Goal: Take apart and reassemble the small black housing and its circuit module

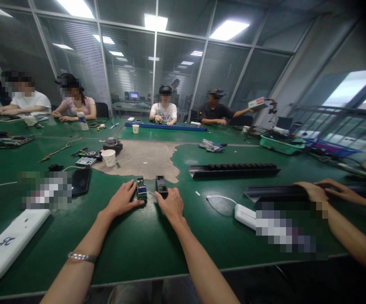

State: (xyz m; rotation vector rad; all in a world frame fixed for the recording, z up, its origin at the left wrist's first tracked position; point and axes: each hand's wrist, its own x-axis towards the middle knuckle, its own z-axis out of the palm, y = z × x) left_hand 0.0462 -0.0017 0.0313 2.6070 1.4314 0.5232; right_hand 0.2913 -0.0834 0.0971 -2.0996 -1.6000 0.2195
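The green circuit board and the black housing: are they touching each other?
Apart. The head view shows a strip of green tabletop between the circuit board and the black housing.

Here's a green circuit board (141,184) at the left hand (124,198), showing blue too, and a dark grey casing (161,184) at the right hand (172,206)! Deep green tabletop (138,245) around both, beige patch (141,157) just beyond.
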